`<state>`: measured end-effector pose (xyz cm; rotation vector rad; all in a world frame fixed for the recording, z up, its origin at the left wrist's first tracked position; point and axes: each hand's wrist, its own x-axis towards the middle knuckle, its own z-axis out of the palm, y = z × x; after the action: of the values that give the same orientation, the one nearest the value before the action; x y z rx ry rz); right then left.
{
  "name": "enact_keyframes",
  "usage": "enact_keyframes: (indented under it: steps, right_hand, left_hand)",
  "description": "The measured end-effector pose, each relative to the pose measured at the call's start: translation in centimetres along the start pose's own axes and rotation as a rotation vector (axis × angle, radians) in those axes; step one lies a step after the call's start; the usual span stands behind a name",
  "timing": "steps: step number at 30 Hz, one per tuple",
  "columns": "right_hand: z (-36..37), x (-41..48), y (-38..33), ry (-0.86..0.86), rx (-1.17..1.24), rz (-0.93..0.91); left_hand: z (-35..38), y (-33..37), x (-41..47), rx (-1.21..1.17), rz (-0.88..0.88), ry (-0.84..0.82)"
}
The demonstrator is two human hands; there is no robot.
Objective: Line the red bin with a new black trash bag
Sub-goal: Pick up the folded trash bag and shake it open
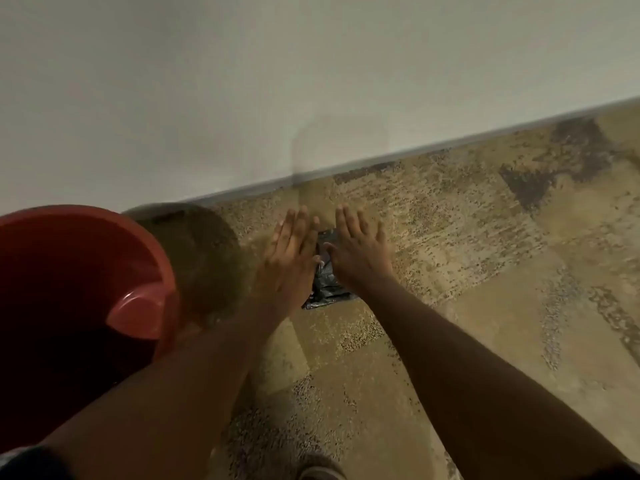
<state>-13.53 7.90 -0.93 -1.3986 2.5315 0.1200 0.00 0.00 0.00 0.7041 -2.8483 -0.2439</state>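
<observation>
A folded black trash bag (325,284) lies flat on the speckled floor near the wall. Both of my hands hover over it with fingers stretched and slightly apart. My left hand (291,252) covers the bag's left side and my right hand (358,249) covers its right side, so only a strip of the bag shows between them. I cannot tell if the palms touch the bag. The red bin (86,237) stands at the left edge, its inside dark and bare, about a hand's width left of my left hand.
A pale wall with a grey baseboard (381,159) runs diagonally just beyond the bag. The mottled tan floor (485,271) stretches to the right. A shoe tip (322,472) shows at the bottom edge.
</observation>
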Motion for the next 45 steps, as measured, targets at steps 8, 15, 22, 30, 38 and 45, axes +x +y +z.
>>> enact_keyframes:
  steps: [8,15,22,30,38,45]
  right_hand:
    - [7.5,0.6,1.8,-0.197,0.181,0.282]
    - [10.8,1.7,1.5,-0.185,0.287,0.392]
    - [12.2,1.8,1.5,-0.203,0.307,0.507]
    - [12.3,2.3,1.8,-0.136,0.486,0.539]
    - [6.6,1.2,-0.1,0.045,0.634,0.399]
    - [-6.8,-0.1,-2.7,0.170,0.506,0.249]
  left_hand:
    - [10.4,-1.0,-3.1,0.048,-0.011,-0.361]
    - [14.3,-2.3,-4.1,-0.008,0.041,-0.563]
    - [15.4,-1.9,-4.3,-0.071,0.018,-0.575]
    - [16.3,-2.1,-3.8,-0.143,-0.029,-0.533]
    - [10.1,-2.4,-0.2,-0.280,-0.231,-0.377]
    - [-5.3,-2.2,5.6,-0.393,-0.184,-0.244]
